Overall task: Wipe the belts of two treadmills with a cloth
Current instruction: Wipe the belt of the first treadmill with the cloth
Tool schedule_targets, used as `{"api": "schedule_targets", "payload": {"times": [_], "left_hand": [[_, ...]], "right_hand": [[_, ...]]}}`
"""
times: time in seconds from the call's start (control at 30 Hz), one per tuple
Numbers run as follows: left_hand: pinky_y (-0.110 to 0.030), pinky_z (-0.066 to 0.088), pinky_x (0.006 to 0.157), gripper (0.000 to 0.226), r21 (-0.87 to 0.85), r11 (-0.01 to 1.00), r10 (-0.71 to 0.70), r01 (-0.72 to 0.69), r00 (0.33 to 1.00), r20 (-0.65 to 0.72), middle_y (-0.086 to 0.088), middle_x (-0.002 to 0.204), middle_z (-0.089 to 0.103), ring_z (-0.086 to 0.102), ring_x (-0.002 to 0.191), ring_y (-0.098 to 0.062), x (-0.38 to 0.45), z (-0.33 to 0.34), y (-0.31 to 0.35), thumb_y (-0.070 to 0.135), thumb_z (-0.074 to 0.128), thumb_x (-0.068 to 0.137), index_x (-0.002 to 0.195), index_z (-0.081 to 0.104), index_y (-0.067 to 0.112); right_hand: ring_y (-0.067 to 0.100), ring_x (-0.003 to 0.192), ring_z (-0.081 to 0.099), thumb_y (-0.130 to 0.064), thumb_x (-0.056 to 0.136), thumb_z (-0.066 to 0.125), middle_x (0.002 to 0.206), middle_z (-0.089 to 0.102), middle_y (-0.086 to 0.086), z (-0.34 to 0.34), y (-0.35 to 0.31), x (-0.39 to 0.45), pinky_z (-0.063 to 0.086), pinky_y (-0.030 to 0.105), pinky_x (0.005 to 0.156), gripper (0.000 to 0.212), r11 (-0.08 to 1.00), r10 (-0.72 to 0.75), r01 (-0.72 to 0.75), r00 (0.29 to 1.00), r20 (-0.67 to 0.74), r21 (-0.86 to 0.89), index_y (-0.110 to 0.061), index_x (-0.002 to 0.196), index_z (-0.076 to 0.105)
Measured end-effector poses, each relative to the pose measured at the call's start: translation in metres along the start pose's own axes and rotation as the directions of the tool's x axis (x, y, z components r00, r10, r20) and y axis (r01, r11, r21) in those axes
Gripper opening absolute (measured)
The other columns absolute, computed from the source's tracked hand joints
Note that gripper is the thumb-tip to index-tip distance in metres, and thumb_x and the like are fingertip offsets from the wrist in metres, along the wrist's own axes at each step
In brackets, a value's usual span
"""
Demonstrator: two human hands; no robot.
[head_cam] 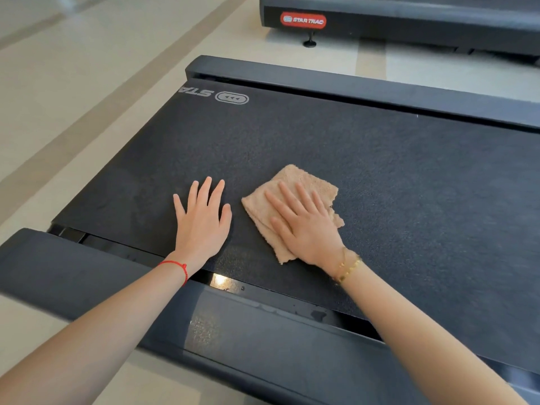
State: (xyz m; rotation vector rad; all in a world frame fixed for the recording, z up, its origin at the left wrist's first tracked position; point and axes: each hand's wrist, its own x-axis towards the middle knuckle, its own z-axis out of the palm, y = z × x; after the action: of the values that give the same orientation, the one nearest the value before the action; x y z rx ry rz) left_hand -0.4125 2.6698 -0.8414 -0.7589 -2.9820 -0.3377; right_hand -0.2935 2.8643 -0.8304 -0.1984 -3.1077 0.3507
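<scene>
My right hand [304, 226] presses the folded tan terry cloth [295, 200] flat on the dark textured treadmill belt [380, 176], fingers straight and spread. My left hand [201, 220] lies beside it, fingers wide, flat on the belt.

Open belt [380, 171] (rails [350, 89] flanking)

Both bare forearms reach forward. The left hand [201, 220] lies flat, palm down, fingers spread. The right hand [304, 226] lies flat too, fingers straight.
</scene>
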Motion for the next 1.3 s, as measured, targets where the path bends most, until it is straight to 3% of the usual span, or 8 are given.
{"api": "schedule_targets", "payload": {"times": [0.2,0.43,0.63,0.8,0.9,1.03,1.13,1.3], "left_hand": [[-0.061,0.006,0.120,0.056,0.016,1.000,-0.015,0.015,1.000,-0.006,-0.003,0.164,0.018,0.008,0.153,-0.025,0.001,0.002,0.002,0.038,0.029,0.103,0.157,0.020,0.025],[-0.063,0.010,0.119,0.058,0.074,0.997,-0.029,0.029,1.000,-0.010,-0.004,0.164,0.018,0.010,0.152,-0.026,0.002,0.004,0.005,0.038,0.028,0.101,0.157,0.020,0.024],[-0.063,0.012,0.118,0.058,0.083,0.996,-0.037,0.039,0.999,-0.019,-0.004,0.163,0.021,0.011,0.152,-0.025,0.002,0.002,0.007,0.038,0.028,0.100,0.156,0.023,0.024],[-0.063,0.012,0.118,0.058,0.083,0.996,-0.028,0.029,1.000,-0.014,-0.004,0.163,0.020,0.011,0.152,-0.025,0.001,0.002,0.007,0.038,0.028,0.100,0.156,0.022,0.023],[-0.063,0.011,0.118,0.058,0.070,0.997,-0.031,0.031,1.000,-0.004,-0.004,0.163,0.019,0.010,0.152,-0.025,0.001,0.002,0.006,0.038,0.028,0.101,0.156,0.021,0.023],[-0.063,0.012,0.118,0.058,0.075,0.997,-0.034,0.034,0.999,-0.006,-0.003,0.164,0.018,0.009,0.153,-0.025,0.000,0.001,0.007,0.039,0.026,0.100,0.157,0.020,0.024],[-0.064,0.012,0.118,0.057,0.066,0.997,-0.030,0.031,0.999,-0.011,-0.004,0.163,0.020,0.011,0.152,-0.025,0.000,0.001,0.008,0.038,0.029,0.101,0.156,0.023,0.024],[-0.064,0.012,0.118,0.057,0.060,0.997,-0.037,0.038,0.999,-0.019,-0.004,0.162,0.022,0.013,0.152,-0.025,0.000,0.001,0.008,0.038,0.029,0.100,0.155,0.025,0.023]], "right_hand": [[0.026,0.153,-0.002,-0.052,0.104,0.018,0.166,0.003,-0.008,-0.014,0.065,0.027,-0.002,0.046,0.123,0.054,0.975,0.223,-0.223,0.974,-0.036,0.009,-0.041,0.157,0.011],[0.031,0.152,-0.010,-0.047,0.103,0.015,0.167,-0.004,0.000,-0.026,0.088,0.148,-0.010,0.051,0.121,0.058,0.905,0.422,-0.422,0.906,0.010,0.045,-0.034,0.158,0.007],[0.031,0.152,-0.009,-0.048,0.104,0.014,0.167,-0.004,-0.002,-0.015,0.016,0.208,-0.009,0.052,0.121,0.056,0.993,0.121,-0.119,0.988,0.093,-0.025,-0.034,0.158,0.005],[0.027,0.153,-0.002,-0.053,0.104,0.016,0.166,0.005,-0.006,-0.002,0.005,0.164,-0.005,0.048,0.122,0.055,0.988,-0.155,0.156,0.986,0.063,-0.013,-0.040,0.157,0.009],[0.025,0.153,0.001,-0.053,0.104,0.018,0.166,0.007,-0.008,-0.006,0.038,0.140,-0.001,0.047,0.123,0.054,0.995,-0.100,0.100,0.995,0.019,-0.018,-0.041,0.157,0.011],[0.027,0.153,-0.005,-0.054,0.103,0.015,0.166,-0.001,-0.008,-0.023,0.085,0.144,-0.004,0.049,0.122,0.056,0.968,0.252,-0.252,0.967,0.024,-0.012,-0.040,0.157,0.009],[0.030,0.152,-0.009,-0.049,0.103,0.015,0.167,-0.003,-0.003,-0.024,0.080,0.157,-0.009,0.052,0.121,0.057,0.920,0.392,-0.392,0.920,0.022,0.011,-0.035,0.158,0.007],[0.032,0.152,-0.003,-0.050,0.104,0.016,0.167,0.000,-0.004,-0.013,0.035,0.126,-0.004,0.054,0.121,0.057,0.987,0.155,-0.155,0.988,0.016,-0.040,-0.034,0.158,0.008]]}}
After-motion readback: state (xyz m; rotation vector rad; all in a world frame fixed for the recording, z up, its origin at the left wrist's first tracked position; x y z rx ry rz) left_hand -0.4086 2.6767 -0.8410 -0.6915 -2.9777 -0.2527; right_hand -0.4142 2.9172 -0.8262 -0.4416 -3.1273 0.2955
